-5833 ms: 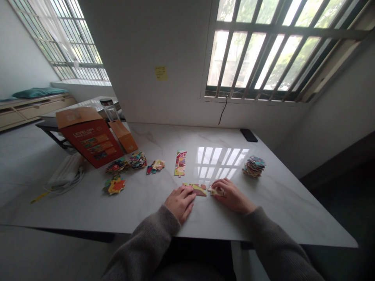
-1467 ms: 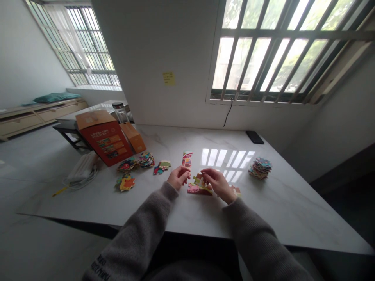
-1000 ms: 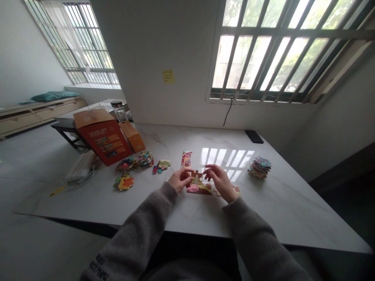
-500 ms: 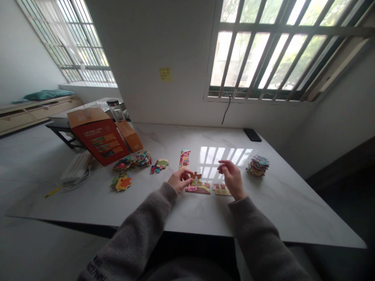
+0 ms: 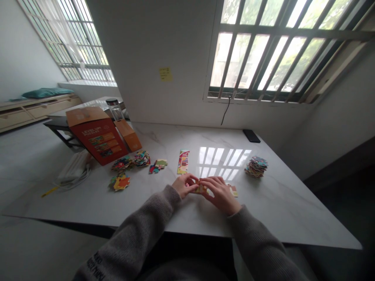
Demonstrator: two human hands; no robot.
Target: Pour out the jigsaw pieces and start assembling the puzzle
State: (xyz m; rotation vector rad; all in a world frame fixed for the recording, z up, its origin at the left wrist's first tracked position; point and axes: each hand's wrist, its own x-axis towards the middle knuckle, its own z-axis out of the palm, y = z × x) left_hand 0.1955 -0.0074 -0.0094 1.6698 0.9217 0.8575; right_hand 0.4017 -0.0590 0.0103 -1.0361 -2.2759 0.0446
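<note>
My left hand is closed, its thumb and fingers pinching the left side of a puzzle piece low over the table. From the other side my right hand reaches across with fingers together, its fingertips on the same piece. Much of that piece is covered by the fingers. Partly behind my right hand lies another puzzle piece, pale with brown. A tall picture strip, red on top and yellow below, lies just beyond my left hand.
Left of the hands lie joined pieces, piles of puzzle pieces, and orange-yellow pieces. A red puzzle box stands behind them, near a white cable. A stack of pieces and a black phone are at right.
My right hand has moved left and down onto the piece by my left hand, and its fingers have come together there. The left hand has shifted slightly to the right.
</note>
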